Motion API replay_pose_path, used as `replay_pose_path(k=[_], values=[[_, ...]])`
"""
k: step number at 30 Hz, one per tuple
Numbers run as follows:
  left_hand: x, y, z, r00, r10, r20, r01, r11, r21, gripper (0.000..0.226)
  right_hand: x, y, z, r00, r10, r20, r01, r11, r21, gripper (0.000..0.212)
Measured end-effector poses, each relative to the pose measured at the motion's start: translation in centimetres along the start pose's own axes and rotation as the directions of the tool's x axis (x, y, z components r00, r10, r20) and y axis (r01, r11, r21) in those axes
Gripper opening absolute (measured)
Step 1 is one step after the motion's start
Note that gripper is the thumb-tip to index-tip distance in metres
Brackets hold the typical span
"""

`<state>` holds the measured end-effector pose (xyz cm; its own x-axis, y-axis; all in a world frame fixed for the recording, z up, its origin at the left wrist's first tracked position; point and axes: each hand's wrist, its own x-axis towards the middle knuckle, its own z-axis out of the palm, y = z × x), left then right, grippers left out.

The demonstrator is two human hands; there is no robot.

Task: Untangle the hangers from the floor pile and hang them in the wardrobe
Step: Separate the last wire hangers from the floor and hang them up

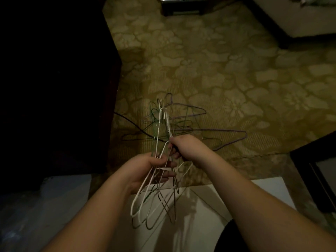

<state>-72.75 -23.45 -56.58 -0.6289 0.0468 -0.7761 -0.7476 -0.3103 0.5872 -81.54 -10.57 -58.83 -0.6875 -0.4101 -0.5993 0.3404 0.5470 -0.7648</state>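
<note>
A bundle of thin wire hangers (154, 202), white and dark ones, hangs between my two hands, hooks pointing away from me. My left hand (149, 170) grips the bundle at its middle, fingers curled round several wires. My right hand (183, 147) grips a wire just above and to the right, close to the hook ends. Behind the hands a tangled pile of purple and green hangers (190, 124) lies on the patterned carpet. The wardrobe (54, 79) is a dark mass at the left; its inside is too dark to make out.
A black cable (131, 124) runs across the carpet from the wardrobe's base toward the pile. A white surface (227, 197) lies under my arms. A dark-framed piece of furniture (316, 171) stands at the right. A low dark stand (183, 6) is at the top.
</note>
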Motion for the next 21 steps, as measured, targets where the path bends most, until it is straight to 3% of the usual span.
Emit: replay_pose_path(k=[4, 9, 11, 13, 14, 18, 21], values=[[0.0, 0.0, -0.7, 0.999, 0.049, 0.019, -0.050, 0.997, 0.056, 0.017, 0.5, 0.6, 0.5, 0.993, -0.119, -0.012, 0.117, 0.988, -0.104, 0.032], [0.1, 0.2, -1.7, 0.995, 0.097, 0.002, -0.097, 0.992, 0.085, 0.009, 1.0, 0.3, 0.4, 0.981, -0.190, 0.046, 0.195, 0.948, -0.251, 0.034], [-0.4, 0.4, -2.8, 0.996, 0.088, -0.027, -0.085, 0.993, 0.080, 0.007, 1.9, 0.4, -1.0, 0.976, -0.194, -0.095, 0.186, 0.979, -0.081, 0.035], [-1.2, 0.6, -4.1, 0.996, 0.075, -0.044, -0.071, 0.995, 0.075, 0.007, 3.3, 0.9, -2.7, 0.945, -0.123, -0.302, 0.172, 0.975, 0.141, 0.032], [-1.7, 0.7, -4.7, 0.997, 0.068, -0.038, -0.065, 0.995, 0.073, 0.006, 3.9, 1.4, -3.2, 0.926, -0.082, -0.368, 0.155, 0.973, 0.172, 0.031], [-3.6, 1.1, -6.2, 1.000, 0.021, -0.019, -0.019, 0.994, 0.106, 0.008, 5.8, 3.6, -2.4, 0.933, -0.019, -0.359, 0.023, 1.000, 0.007, 0.022], [-4.6, 1.1, -6.8, 0.999, -0.027, -0.040, 0.033, 0.986, 0.165, 0.015, 6.0, 3.0, -1.6, 0.944, -0.040, -0.327, 0.014, 0.996, -0.083, 0.022]])
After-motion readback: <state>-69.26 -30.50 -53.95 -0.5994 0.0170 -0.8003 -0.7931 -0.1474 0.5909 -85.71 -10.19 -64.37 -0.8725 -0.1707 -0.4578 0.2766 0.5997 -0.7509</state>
